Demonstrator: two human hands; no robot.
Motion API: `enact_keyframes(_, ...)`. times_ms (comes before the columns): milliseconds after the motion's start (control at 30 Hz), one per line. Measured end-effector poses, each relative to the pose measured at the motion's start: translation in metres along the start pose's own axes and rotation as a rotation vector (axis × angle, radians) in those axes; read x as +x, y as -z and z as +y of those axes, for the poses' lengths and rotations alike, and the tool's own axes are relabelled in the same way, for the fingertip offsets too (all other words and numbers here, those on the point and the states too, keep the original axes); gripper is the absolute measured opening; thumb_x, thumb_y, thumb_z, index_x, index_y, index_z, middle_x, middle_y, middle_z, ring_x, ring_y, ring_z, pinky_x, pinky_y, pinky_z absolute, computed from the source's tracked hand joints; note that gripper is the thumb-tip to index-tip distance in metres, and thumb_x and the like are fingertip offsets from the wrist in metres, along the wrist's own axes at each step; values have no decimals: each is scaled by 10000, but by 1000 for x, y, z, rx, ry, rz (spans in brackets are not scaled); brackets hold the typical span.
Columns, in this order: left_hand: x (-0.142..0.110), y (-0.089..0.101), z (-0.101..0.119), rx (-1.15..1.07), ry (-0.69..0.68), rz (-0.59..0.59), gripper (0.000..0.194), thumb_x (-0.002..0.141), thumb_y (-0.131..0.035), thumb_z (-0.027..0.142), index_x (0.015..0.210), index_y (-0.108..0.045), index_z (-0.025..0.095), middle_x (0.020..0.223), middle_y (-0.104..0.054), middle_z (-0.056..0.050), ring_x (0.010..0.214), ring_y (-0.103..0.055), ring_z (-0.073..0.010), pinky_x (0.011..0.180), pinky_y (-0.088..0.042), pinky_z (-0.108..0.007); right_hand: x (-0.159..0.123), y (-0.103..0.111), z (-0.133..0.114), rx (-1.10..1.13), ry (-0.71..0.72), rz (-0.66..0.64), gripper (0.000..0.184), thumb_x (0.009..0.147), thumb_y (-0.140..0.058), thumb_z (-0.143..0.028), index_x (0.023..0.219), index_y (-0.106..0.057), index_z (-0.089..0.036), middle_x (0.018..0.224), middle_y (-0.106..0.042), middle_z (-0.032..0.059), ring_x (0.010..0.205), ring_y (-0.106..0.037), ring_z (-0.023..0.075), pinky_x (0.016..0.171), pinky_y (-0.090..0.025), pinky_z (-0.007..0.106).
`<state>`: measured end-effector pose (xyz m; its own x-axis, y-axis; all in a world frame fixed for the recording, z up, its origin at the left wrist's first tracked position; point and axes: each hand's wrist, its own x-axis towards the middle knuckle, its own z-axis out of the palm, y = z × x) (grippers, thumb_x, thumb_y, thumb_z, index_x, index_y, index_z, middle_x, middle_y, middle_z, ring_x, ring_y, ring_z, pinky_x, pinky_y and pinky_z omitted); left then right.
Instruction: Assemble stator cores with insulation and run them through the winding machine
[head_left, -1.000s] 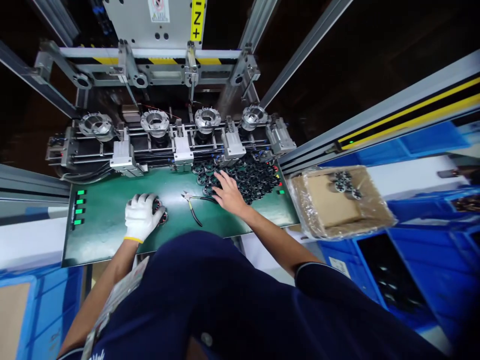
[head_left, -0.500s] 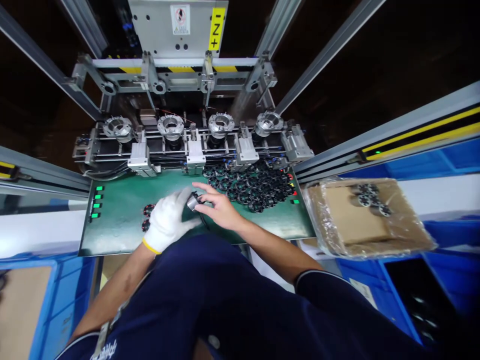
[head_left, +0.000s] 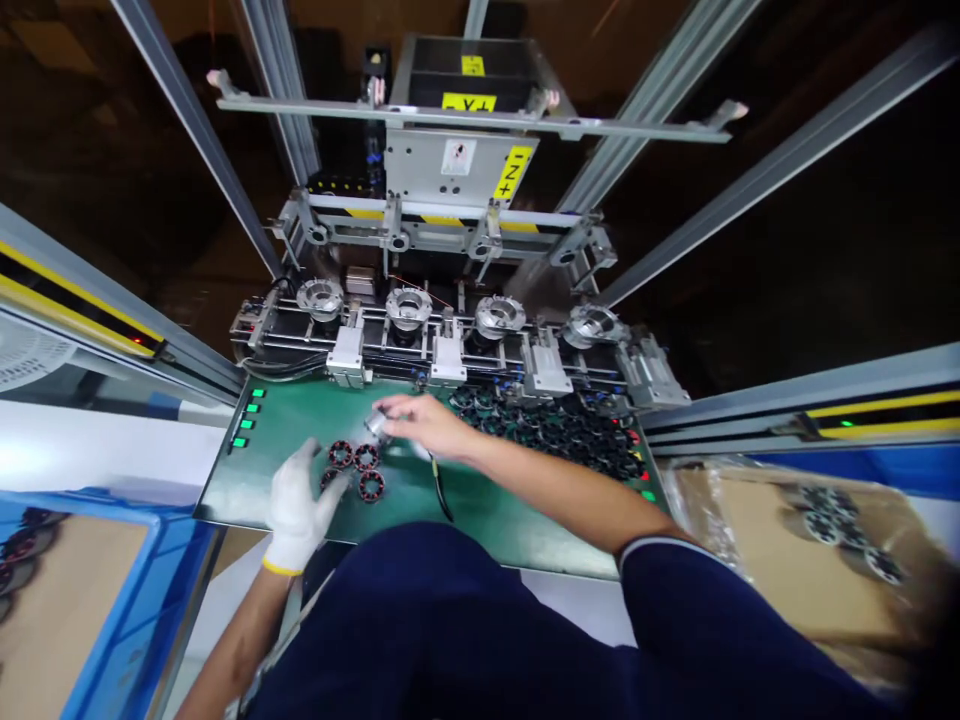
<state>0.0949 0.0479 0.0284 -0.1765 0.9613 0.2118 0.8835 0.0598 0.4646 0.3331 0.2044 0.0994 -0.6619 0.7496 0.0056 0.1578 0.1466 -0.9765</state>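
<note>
My left hand (head_left: 296, 500), in a white glove, rests at the left of the green work table (head_left: 292, 415) with thumb and fingers apart. Its thumb is against or just over the lower left of several motor stators (head_left: 371, 486), round with red windings. Whether it touches that one I cannot tell. My bare right hand (head_left: 424, 425) pinches a silver ring-shaped part (head_left: 376, 424), blurred, just above the stators. Below my right wrist shows a dark handle of the cutting pliers (head_left: 440, 492); their head is hidden.
Black round parts (head_left: 540, 430) lie heaped on the table's right half. Behind stands a machine with metal ring fixtures (head_left: 409, 308). A plastic-lined carton (head_left: 772, 560) with silver parts is at right, a blue bin (head_left: 150, 590) at left. Posts flank the table.
My right hand went from the black heap to the left and now holds a silver ring part over the stators. My left hand drew back left, and more stators show. The camera view shifted.
</note>
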Motion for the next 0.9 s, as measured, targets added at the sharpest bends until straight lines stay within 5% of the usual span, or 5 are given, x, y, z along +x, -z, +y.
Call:
enact_keyframes(133,-33,-21,-60,158,140,88,577,1021,-485,514,1432,-538,111,1291,-683,-223,1219,-643,-387,1024,-518,-554,105,31,-31,-195,181,55,71,908,-718,-218,898,-768,-169,1556,-547,100,1486,-477,252,1313,-310,469)
enact_keyframes(233,-42,-34,-71,167,130,119,512,1023,-503,507,1367,-589,138,1341,-667,-212,1301,-593,-408,1074,-478,-578,184,39,-43,-665,265,133,180,966,-603,-175,1033,-765,-137,1579,-511,131,1466,-499,238,1293,-365,411)
enact_keyframes(333,-43,-40,-69,151,112,140,458,1029,-518,482,1336,-603,153,1320,-686,-196,1286,-606,-393,1070,-484,-548,234,36,-40,-840,242,111,222,973,-563,-164,1075,-758,-133,1572,-523,121,1433,-538,234,1278,-398,400)
enact_keyframes(567,-44,-40,-68,167,86,163,409,1026,-555,451,1306,-616,159,1288,-708,-165,1261,-616,-371,1070,-475,-502,255,33,-19,-1003,191,10,226,975,-566,-174,1085,-761,-141,1540,-557,105,1338,-615,276,1211,-475,444)
enact_keyframes(900,-45,-40,-69,173,86,150,406,1019,-574,439,1304,-618,153,1294,-702,-165,1273,-600,-363,1091,-457,-496,270,15,-30,-1164,81,-14,193,934,-564,-109,1028,-720,-47,1408,-611,205,1151,-647,335,1086,-496,552)
